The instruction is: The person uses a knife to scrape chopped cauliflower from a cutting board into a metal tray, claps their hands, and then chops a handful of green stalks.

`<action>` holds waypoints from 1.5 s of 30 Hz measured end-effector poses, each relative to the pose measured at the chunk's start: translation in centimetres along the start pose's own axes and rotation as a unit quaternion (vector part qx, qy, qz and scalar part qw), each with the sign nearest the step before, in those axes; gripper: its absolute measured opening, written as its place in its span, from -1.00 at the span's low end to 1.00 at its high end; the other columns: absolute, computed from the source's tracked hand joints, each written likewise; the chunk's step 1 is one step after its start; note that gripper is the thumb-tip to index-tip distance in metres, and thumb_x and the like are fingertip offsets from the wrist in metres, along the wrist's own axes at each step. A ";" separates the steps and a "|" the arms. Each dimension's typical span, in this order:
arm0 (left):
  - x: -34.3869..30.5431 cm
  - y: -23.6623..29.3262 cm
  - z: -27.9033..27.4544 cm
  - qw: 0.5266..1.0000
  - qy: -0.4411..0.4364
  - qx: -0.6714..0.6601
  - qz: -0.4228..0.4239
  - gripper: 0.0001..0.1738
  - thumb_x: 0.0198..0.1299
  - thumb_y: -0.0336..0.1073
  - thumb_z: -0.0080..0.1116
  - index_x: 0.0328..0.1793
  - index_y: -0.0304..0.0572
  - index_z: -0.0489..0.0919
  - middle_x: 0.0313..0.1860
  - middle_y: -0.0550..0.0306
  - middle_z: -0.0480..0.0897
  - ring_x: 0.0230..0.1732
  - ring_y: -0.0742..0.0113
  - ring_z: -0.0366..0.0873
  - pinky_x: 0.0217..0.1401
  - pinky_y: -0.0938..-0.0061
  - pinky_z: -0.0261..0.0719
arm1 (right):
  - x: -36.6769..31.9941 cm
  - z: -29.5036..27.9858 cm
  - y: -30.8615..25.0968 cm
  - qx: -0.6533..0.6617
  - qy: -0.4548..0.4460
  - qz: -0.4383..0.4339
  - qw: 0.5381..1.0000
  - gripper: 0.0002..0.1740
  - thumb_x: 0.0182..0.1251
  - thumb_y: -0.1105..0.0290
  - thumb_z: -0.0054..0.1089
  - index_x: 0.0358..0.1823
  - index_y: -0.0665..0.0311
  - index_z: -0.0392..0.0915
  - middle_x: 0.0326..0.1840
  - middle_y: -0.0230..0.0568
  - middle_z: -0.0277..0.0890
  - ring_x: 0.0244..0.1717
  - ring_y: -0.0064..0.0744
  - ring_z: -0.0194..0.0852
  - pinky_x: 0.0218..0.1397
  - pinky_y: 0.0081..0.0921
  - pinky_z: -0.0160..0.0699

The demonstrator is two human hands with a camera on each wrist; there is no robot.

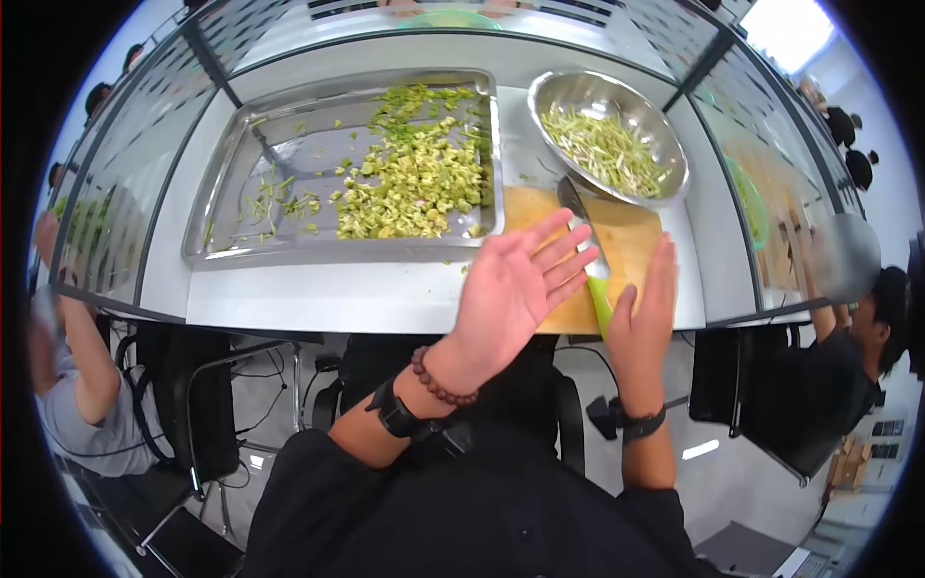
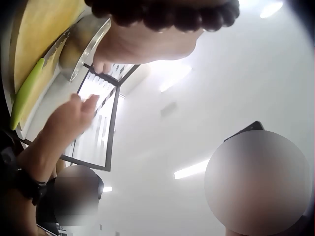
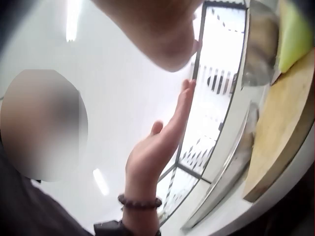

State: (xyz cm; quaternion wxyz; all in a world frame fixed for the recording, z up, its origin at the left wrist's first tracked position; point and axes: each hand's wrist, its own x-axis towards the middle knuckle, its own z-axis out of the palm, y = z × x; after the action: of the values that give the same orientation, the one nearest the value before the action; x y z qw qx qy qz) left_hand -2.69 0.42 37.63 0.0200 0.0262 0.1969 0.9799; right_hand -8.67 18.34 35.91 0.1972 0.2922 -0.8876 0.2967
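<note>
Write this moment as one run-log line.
left hand: open, raised, holds nothing | right hand: open, raised, holds nothing | knife: lies on cutting board | tray: chopped greens

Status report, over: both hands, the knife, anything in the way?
Left hand open, right hand open, both raised, holding nothing. Knife lies on cutting board, untouched. Steel bowl close behind the blade.

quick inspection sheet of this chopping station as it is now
surface: white table, wooden board at its front edge
job's things: knife with green handle lying on the board; steel tray of chopped greens; steel bowl of green shreds, tilted at the board's far edge
clutter: stray green bits in the tray's left half
hands: left hand and right hand raised, holding nothing
cables: thin dark cable under the table
surroundings: glass partitions; seated people nearby
</note>
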 end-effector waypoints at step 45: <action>-4.4 5.5 -4.7 0.996 -0.059 -0.005 -0.069 -0.17 0.41 0.18 -0.32 0.60 -0.29 0.12 0.60 -0.32 0.13 0.60 -0.03 0.12 0.61 0.11 0.06 | -3.0 4.6 -9.9 0.142 0.036 -0.232 0.962 -0.54 0.35 0.30 -0.03 0.23 0.33 0.45 0.43 0.27 0.29 0.50 0.14 0.18 0.54 0.01 0.06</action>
State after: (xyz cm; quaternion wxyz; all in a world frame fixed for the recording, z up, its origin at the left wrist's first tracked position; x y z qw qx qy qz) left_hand 1.25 -6.72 35.21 0.0995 0.0703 0.1917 0.9739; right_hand -0.92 10.12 34.95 0.2491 0.5045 -0.7363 0.3759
